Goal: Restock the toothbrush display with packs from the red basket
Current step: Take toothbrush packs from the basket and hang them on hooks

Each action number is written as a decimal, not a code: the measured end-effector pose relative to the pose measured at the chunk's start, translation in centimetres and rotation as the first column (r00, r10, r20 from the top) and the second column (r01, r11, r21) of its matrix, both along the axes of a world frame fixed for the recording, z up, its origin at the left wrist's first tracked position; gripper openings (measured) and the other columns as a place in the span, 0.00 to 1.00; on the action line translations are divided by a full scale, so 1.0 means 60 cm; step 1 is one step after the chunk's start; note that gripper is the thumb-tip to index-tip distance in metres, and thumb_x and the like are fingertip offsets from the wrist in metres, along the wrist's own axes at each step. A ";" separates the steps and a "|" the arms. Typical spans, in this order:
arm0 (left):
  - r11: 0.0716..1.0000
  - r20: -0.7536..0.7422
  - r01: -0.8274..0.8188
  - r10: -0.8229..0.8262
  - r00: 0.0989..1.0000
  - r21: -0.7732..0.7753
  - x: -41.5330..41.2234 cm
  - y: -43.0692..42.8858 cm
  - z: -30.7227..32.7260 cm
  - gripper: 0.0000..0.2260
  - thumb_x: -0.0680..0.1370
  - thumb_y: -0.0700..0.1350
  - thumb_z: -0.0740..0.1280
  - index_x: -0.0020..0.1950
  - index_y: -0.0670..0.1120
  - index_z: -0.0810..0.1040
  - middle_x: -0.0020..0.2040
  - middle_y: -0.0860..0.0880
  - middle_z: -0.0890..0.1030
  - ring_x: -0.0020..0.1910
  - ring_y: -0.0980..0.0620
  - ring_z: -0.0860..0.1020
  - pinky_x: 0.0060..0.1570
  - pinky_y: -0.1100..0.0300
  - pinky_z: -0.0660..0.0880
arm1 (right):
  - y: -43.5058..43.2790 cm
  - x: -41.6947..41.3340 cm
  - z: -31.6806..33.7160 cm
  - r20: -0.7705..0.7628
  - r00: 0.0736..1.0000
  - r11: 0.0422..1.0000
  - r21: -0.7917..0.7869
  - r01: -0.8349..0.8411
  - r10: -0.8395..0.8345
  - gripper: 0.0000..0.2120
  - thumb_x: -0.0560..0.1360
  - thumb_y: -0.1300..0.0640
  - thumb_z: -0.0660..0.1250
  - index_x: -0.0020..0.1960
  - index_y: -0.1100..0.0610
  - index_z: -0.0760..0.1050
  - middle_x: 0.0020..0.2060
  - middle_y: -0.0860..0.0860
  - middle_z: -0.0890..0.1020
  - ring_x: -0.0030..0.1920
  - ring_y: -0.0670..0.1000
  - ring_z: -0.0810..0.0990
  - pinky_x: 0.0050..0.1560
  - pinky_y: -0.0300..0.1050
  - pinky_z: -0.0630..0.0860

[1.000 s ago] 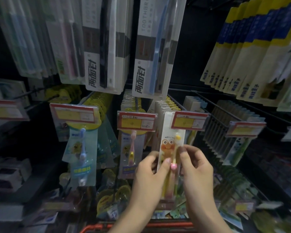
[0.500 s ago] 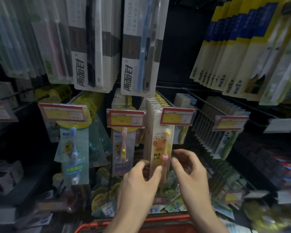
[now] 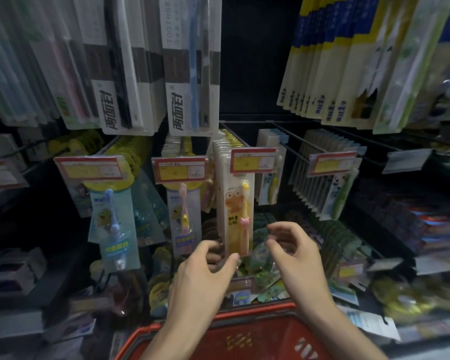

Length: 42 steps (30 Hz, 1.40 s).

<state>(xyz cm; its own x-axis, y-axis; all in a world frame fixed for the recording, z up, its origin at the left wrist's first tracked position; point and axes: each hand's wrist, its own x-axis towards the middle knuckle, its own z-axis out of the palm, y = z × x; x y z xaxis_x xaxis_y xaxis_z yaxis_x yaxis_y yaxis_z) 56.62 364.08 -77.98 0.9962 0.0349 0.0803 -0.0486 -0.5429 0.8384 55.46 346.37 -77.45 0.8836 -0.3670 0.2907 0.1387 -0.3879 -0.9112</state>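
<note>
A white and yellow children's toothbrush pack point(image 3: 238, 216) with a cartoon face hangs at the front of its peg under a red and yellow price tag point(image 3: 253, 160). My left hand point(image 3: 205, 274) is just below it, fingers loosely curled, thumb tip at the pack's bottom edge. To the right of the pack, my right hand point(image 3: 294, 252) hovers with relaxed, curled fingers, apart from it and holding nothing. The red basket point(image 3: 257, 311) sits under my forearms at the bottom of the view; what it holds is not visible.
Neighbouring pegs carry a pink brush pack point(image 3: 183, 216), a blue brush pack point(image 3: 112, 224) and panda packs point(image 3: 335, 196). Tall adult toothbrush packs point(image 3: 190, 74) hang above. Several loose packs point(image 3: 260, 266) lie on the lower shelf behind my hands.
Both hands have slid down off the cartoon pack, which now hangs on its peg. The right hand has let go and moved to the right; the view has tilted down, showing more of the basket.
</note>
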 end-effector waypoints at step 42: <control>0.214 -0.218 0.329 -0.419 0.881 0.920 -0.126 0.125 -0.310 0.26 0.69 0.55 0.77 0.63 0.43 0.85 0.67 0.36 0.81 0.67 0.37 0.80 0.61 0.45 0.76 | -0.217 -0.280 -0.339 -0.799 0.542 0.112 -0.582 -0.805 -0.260 0.19 0.79 0.58 0.63 0.69 0.54 0.74 0.64 0.55 0.79 0.66 0.57 0.76 0.66 0.50 0.72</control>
<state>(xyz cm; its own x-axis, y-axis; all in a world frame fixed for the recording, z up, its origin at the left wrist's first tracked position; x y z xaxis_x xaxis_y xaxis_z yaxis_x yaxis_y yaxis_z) 49.06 371.60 -96.57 0.8621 -0.4812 -0.1587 -0.5058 -0.8355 -0.2148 38.69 333.33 -97.77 0.8442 0.0083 -0.5360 0.1684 -0.9534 0.2505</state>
